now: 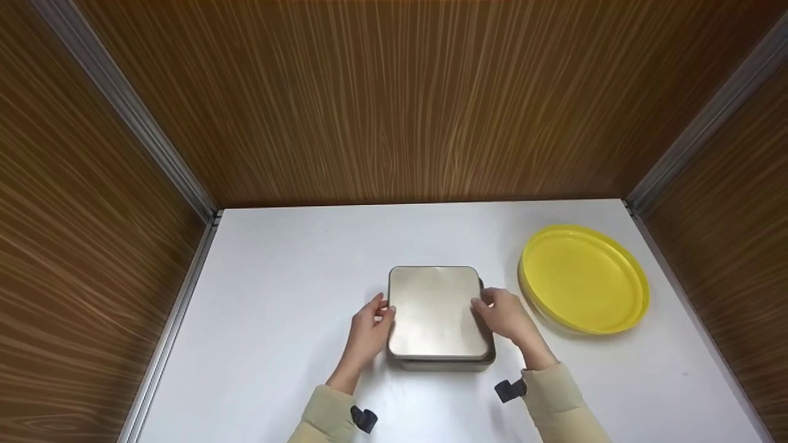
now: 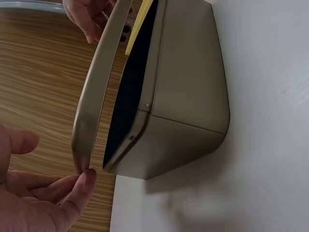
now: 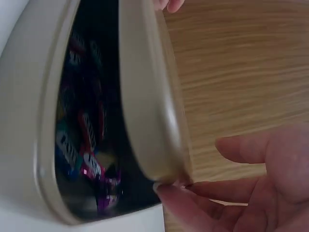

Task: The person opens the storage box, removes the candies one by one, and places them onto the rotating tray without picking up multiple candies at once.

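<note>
A gold-coloured metal tin lid (image 1: 437,312) is raised over a matching rectangular tin (image 1: 446,365), with a gap between the two. My left hand (image 1: 369,332) holds the lid's left edge, its fingertips (image 2: 86,181) at the lower rim. On the opposite side my right hand (image 1: 505,314) holds the lid's right edge, fingertips (image 3: 176,193) against the rim. Through the gap in the right wrist view, several small wrapped candies (image 3: 89,130) in colourful wrappers lie inside the dark tin. From the head view the lid hides nearly all of the tin's inside.
A round yellow tray (image 1: 585,280) with a raised rim lies right of the tin on the white table (image 1: 295,258). Wood-patterned panels (image 1: 394,104) with metal corner strips enclose the table at the back and both sides.
</note>
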`<state>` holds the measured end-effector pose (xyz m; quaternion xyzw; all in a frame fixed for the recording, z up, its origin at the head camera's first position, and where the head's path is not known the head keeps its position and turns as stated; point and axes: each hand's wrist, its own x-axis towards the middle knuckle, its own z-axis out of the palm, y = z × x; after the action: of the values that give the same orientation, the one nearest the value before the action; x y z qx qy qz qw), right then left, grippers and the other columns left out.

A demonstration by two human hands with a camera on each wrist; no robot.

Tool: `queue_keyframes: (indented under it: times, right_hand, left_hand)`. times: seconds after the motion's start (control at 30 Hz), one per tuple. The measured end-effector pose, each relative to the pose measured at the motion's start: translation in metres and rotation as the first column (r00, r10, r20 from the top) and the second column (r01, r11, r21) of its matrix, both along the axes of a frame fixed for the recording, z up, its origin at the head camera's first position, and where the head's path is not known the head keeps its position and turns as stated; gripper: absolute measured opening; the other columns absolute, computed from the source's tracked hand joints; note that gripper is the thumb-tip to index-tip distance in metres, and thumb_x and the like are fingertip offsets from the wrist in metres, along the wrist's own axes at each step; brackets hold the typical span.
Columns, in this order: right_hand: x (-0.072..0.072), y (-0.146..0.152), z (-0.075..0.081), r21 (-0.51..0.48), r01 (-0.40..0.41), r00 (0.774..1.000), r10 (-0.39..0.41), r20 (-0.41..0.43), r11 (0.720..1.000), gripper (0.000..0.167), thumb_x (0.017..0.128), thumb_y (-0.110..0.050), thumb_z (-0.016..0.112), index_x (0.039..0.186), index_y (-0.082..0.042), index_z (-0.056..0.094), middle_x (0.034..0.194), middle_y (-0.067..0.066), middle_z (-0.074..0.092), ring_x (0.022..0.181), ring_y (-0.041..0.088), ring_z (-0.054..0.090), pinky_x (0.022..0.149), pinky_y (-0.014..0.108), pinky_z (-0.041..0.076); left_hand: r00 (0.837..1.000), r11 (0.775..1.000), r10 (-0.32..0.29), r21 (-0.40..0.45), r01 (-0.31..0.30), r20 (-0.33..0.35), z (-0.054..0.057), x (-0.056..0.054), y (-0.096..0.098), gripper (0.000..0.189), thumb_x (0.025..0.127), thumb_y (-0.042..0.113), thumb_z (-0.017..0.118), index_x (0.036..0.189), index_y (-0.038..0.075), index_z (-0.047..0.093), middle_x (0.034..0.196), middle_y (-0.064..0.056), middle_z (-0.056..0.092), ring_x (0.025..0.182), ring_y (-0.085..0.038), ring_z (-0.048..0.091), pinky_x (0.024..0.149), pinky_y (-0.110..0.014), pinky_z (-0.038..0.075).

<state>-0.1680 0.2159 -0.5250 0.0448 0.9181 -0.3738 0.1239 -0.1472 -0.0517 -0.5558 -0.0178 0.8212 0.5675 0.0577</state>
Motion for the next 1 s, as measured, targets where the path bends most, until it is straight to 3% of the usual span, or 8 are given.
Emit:
queue_keyframes:
  times: [0.2,0.3,0.5,0.7,0.8,1.0]
  right_hand:
    - [0.0,-0.024,0.005,-0.021,-0.056,0.994,0.053,-0.098,0.998,0.043,0.097,-0.021,0.059,0.128,0.009,0.057,0.115,0.025,0.064,0.1,0.032,0.064,0.082,0.044,0.055]
    - [0.0,-0.041,0.008,-0.081,-0.075,0.992,0.066,-0.11,0.994,0.041,0.095,-0.02,0.063,0.127,0.006,0.058,0.105,0.017,0.066,0.091,0.027,0.066,0.075,0.04,0.057]
    - [0.003,-0.077,0.013,-0.145,-0.142,0.978,0.116,-0.174,0.979,0.041,0.091,-0.013,0.067,0.125,0.008,0.058,0.097,0.01,0.064,0.085,0.021,0.065,0.069,0.032,0.057]
    - [0.009,-0.107,0.011,-0.087,-0.201,0.955,0.175,-0.239,0.976,0.041,0.089,-0.014,0.068,0.12,0.011,0.058,0.096,0.016,0.06,0.081,0.021,0.058,0.071,0.034,0.054]
    - [0.011,-0.12,0.009,-0.091,-0.221,0.953,0.196,-0.231,0.971,0.04,0.089,-0.014,0.067,0.12,0.011,0.058,0.094,0.015,0.058,0.079,0.02,0.056,0.07,0.034,0.052]
    - [0.011,-0.143,0.003,-0.1,-0.243,0.946,0.213,-0.246,0.965,0.039,0.087,-0.015,0.069,0.116,0.01,0.059,0.099,0.017,0.059,0.085,0.025,0.057,0.079,0.04,0.052]
  left_hand:
    - [0.993,0.997,0.077,-0.003,-0.077,-0.087,0.0,-0.001,-0.022,0.048,0.099,0.014,0.056,0.136,-0.015,0.045,0.118,-0.02,0.063,0.102,-0.027,0.06,0.085,-0.038,0.053]
    - [0.988,0.994,0.113,0.005,-0.113,-0.102,0.0,-0.002,-0.036,0.047,0.099,0.012,0.056,0.135,-0.016,0.046,0.118,-0.021,0.063,0.102,-0.028,0.06,0.085,-0.039,0.053]
    - [0.976,0.979,0.2,-0.009,-0.202,-0.09,0.001,0.0,-0.064,0.046,0.098,0.009,0.056,0.135,-0.016,0.046,0.119,-0.022,0.06,0.103,-0.03,0.057,0.082,-0.041,0.052]
    - [0.959,0.958,0.269,-0.077,-0.276,-0.093,-0.002,0.002,-0.09,0.043,0.097,0.008,0.056,0.132,-0.016,0.05,0.112,-0.021,0.06,0.097,-0.029,0.056,0.077,-0.038,0.05]
    - [0.951,0.947,0.296,-0.107,-0.304,-0.085,-0.002,0.002,-0.1,0.039,0.098,0.009,0.055,0.129,-0.014,0.054,0.111,-0.02,0.059,0.096,-0.028,0.055,0.077,-0.037,0.048]
    - [0.94,0.933,0.339,-0.114,-0.341,-0.042,-0.001,0.004,-0.118,0.039,0.099,0.012,0.052,0.128,-0.013,0.055,0.115,-0.022,0.056,0.096,-0.028,0.052,0.077,-0.036,0.045]
